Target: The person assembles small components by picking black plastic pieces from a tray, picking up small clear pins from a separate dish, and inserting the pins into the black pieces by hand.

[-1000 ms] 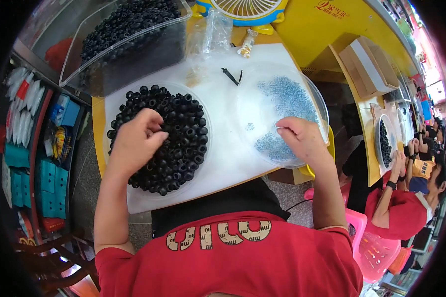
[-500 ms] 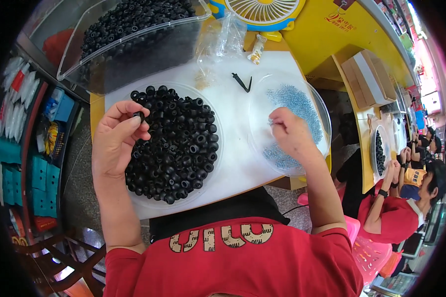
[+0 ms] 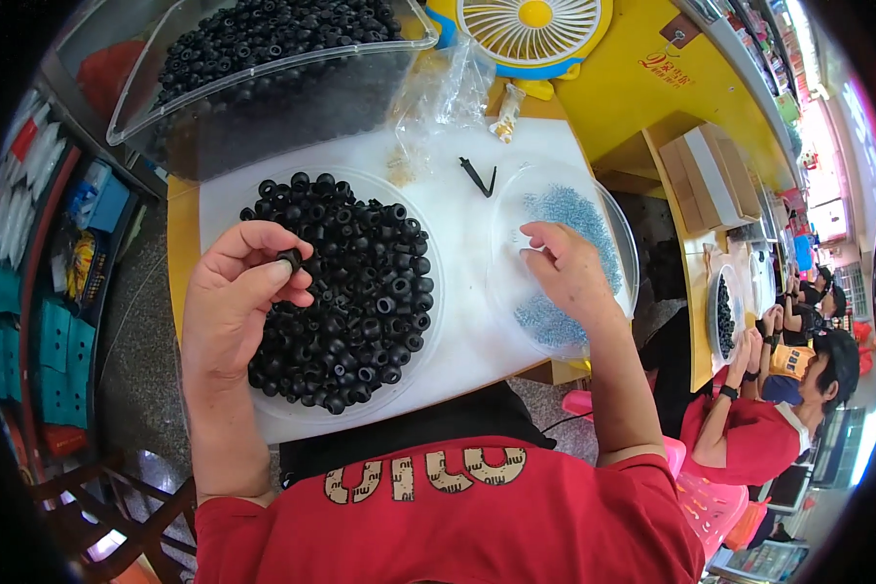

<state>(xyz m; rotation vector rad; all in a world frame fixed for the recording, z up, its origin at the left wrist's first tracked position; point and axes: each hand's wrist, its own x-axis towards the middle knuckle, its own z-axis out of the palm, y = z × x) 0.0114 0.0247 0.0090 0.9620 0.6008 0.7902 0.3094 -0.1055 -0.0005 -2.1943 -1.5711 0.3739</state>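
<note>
My left hand [image 3: 245, 307] pinches a small black hollow cap [image 3: 290, 259] between thumb and fingertips. It hovers over the left side of a heap of similar black caps [image 3: 360, 292], piled on a round clear tray [image 3: 434, 336]. On the right, my right hand [image 3: 566, 273] is above another round clear tray [image 3: 633, 277]; its thumb and forefinger are apart, and I see nothing between them. Many tiny bluish pieces [image 3: 579, 212], too small to make out singly, lie spread in that tray, partly hidden under my hand.
A clear bin [image 3: 263, 83] full of black caps stands at the back left. Behind the trays are a crumpled plastic bag [image 3: 448, 92], a small black V-shaped tool [image 3: 478, 177] and a yellow-blue fan [image 3: 530, 29]. To the right, another person [image 3: 749, 428] sits at a table.
My right hand's fingertips have parted from a pinch over the tray. My left hand still holds the cap and appears slightly nearer the heap. The whole view has shifted a little.
</note>
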